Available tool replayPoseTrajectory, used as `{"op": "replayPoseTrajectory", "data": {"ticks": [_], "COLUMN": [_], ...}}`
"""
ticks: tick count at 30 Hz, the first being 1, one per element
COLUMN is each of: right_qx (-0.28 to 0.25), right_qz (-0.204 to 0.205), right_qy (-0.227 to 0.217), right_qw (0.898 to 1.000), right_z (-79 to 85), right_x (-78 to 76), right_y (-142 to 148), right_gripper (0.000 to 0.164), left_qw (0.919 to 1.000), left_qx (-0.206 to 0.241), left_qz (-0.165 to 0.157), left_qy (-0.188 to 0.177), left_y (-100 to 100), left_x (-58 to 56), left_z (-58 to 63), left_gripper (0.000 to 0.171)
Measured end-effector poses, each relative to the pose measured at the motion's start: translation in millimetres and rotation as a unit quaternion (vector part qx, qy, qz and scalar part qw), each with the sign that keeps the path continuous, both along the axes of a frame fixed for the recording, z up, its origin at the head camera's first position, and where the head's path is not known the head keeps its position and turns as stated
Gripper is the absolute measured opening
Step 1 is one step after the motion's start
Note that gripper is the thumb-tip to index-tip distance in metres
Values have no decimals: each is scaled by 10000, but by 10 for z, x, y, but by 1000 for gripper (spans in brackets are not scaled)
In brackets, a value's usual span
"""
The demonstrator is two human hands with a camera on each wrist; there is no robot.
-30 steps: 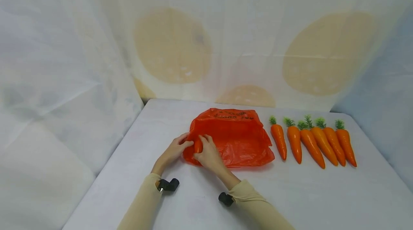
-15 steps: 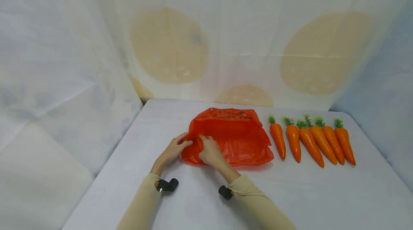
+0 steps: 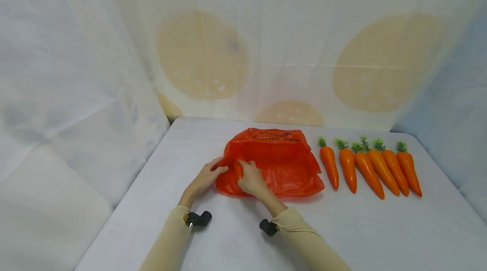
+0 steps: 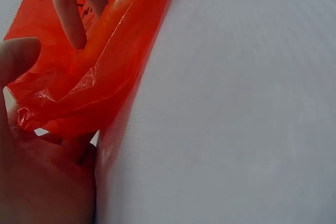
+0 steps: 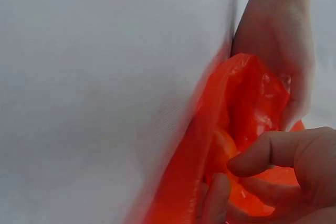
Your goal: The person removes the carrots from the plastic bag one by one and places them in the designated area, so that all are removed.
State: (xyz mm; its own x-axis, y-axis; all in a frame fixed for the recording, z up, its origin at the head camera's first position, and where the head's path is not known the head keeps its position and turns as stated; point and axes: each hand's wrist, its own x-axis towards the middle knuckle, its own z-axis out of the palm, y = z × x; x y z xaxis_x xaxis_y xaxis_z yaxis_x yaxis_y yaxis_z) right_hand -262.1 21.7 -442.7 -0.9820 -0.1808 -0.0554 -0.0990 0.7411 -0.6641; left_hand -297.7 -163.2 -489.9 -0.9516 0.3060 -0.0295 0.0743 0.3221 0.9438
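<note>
A red plastic bag (image 3: 281,173) lies on the white table, its mouth facing me. At its left side my left hand (image 3: 205,176) holds the edge, thumb inside the mouth and fingers outside. My right hand (image 3: 252,178) reaches into the left part of the bag. Between its thumb and fingers is an orange carrot (image 3: 239,171), partly hidden by the hand. In the left wrist view the carrot (image 4: 107,19) lies along the bag's inner wall, with right-hand fingers (image 4: 65,11) beside it. The right wrist view shows the thumb tip right at the carrot (image 5: 223,145).
Several carrots (image 3: 368,173) with green tops lie in a row right of the bag. The table (image 3: 228,245) ends at a hanging cloth (image 3: 285,51) behind and at the sides. Black wrist cameras (image 3: 199,219) sit on both sleeves.
The right hand has shifted slightly right inside the bag, and the carrot beside its fingers shows farther right than a second ago. The left hand and the row of carrots look unchanged.
</note>
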Motion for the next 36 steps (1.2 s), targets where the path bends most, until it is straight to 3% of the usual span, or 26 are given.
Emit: {"op": "replayPoseTrajectory", "data": {"ticks": [5, 15, 25, 36], "right_qx": [-59, 384, 244, 198], "right_qz": [-190, -241, -186, -76], "right_qy": [-90, 355, 10, -58], "right_qw": [9998, 9983, 9995, 9998], "right_z": [-16, -45, 56, 113], "right_x": [-7, 13, -5, 68], "right_y": [-30, -101, 36, 297], "right_gripper": [67, 68, 66, 67], "left_qw": [10000, 10000, 10000, 10000], "left_qx": [-29, 3, 52, -64], "left_qz": [12, -5, -16, 25], "left_qy": [41, 81, 52, -72], "left_y": [0, 15, -6, -5], "left_x": [3, -19, 8, 1], "left_z": [16, 8, 6, 2], "left_gripper": [51, 52, 52, 54]}}
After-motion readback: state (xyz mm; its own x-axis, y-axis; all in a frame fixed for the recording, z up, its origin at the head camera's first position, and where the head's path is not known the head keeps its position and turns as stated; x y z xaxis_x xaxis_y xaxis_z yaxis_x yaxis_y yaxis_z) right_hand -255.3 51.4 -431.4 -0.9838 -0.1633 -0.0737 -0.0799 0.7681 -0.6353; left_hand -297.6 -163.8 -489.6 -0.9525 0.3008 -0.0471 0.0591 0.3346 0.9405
